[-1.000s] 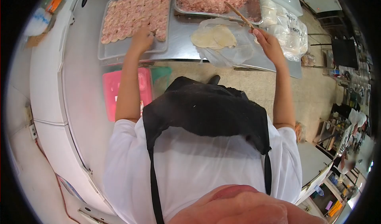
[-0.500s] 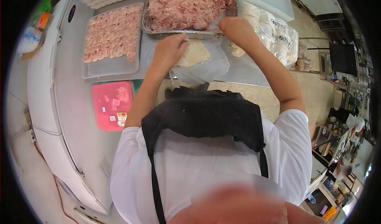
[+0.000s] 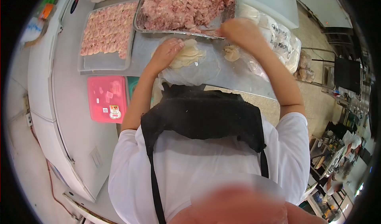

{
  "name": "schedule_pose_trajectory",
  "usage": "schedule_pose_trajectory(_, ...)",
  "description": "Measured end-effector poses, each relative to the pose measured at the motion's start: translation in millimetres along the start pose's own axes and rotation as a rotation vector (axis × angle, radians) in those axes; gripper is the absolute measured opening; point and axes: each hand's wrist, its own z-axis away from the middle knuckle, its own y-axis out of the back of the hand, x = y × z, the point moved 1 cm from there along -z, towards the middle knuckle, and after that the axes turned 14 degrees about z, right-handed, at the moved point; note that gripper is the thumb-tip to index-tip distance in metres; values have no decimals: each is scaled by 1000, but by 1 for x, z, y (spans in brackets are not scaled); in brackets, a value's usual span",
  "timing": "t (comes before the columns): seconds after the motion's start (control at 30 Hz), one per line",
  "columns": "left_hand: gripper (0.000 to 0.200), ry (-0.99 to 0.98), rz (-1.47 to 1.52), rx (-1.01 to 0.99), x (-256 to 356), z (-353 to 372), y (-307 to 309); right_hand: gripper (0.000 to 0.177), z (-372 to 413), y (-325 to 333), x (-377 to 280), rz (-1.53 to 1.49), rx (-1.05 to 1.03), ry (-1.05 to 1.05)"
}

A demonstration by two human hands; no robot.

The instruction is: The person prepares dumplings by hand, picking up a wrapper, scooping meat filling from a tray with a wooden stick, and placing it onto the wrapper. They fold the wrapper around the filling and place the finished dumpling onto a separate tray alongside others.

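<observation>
The dough rounds (image 3: 191, 57) lie just right of my left hand (image 3: 170, 51), touching it; my right hand (image 3: 240, 31) is apart, by the meat tray (image 3: 229, 15). Either grip, I can't tell.

The work table (image 3: 248, 81) is smooth metal with a dull sheen. The deep tray (image 3: 228, 14) is glossy metal; the meat mixture (image 3: 184, 5) looks moist and rough. The shallow tray (image 3: 104, 62) is smooth translucent plastic. The dough wrappers (image 3: 189, 57) appear matt, over crinkled plastic film (image 3: 194, 76). The apron (image 3: 202, 118) is matt cloth.
</observation>
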Motion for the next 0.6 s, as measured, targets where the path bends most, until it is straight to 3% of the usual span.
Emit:
schedule_pose_trajectory(0.07, 30, 160, 138, 68, 18, -4, 12, 30, -3, 25, 25, -15, -151, -97)
schedule_pose_trajectory(0.1, 30, 238, 210, 100, 27, -7, 17, 30, -8, 21, 25, -25, -55, -89)
schedule_pose_trajectory(0.2, 33, 220, 142, 96, 36, -16, 23, 28, -28, -38, 8, -127, 264, -8)
schedule_pose_trajectory(0.33, 36, 112, -65, 54, 20, -8, 30, 21, -12, -11, -16, -87, 157, 55)
schedule_pose_trajectory(0.47, 40, 169, 38, 36, 23, -4, 50, 24, -8, 34, 13, -17, -281, -213)
schedule_pose_trajectory(0.57, 42, 164, 101, 104, 21, -5, 64, 29, -13, -14, -31, -146, -103, -136)
schedule_pose_trajectory(0.6, 43, 149, 118, 140, 18, -6, 69, 35, -18, -6, -47, -199, -113, -230)
